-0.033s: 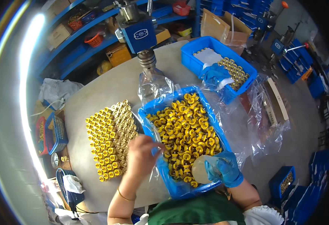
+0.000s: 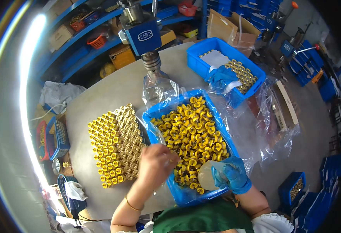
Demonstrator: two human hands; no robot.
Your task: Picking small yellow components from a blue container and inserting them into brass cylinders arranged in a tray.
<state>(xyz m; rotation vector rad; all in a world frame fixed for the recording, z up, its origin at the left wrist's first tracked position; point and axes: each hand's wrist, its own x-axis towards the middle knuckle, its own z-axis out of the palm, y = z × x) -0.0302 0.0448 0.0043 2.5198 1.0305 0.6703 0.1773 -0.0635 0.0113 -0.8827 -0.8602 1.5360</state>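
Note:
My bare left hand [image 2: 157, 162] hovers over the left edge of a blue crate [image 2: 228, 134], its fingers bent toward the parts inside. Motion smears those fingers, so their grip cannot be made out. Many small yellow curved parts [image 2: 193, 134] with dark metal bits fill the crate, which is lined with clear plastic. At the crate's near right corner my right hand [image 2: 232, 175], in a blue glove, is closed on a pale translucent round piece [image 2: 206, 175]. Left of the crate stand rows of brass-coloured round parts [image 2: 128, 128]; those farther left carry yellow tops [image 2: 106, 149].
A blue machine head with a metal chuck [image 2: 152, 61] rises behind the crate. A second blue crate [image 2: 199, 64] at the back right holds brass parts and a blue glove [image 2: 221, 77]. Clear plastic film [image 2: 252, 136] spreads to the right. Baskets [image 2: 60, 138] stand at the far left.
My left hand has shifted a little to the right and nearer to me, farther over the crate. The gloved right hand and the round piece stay where they were.

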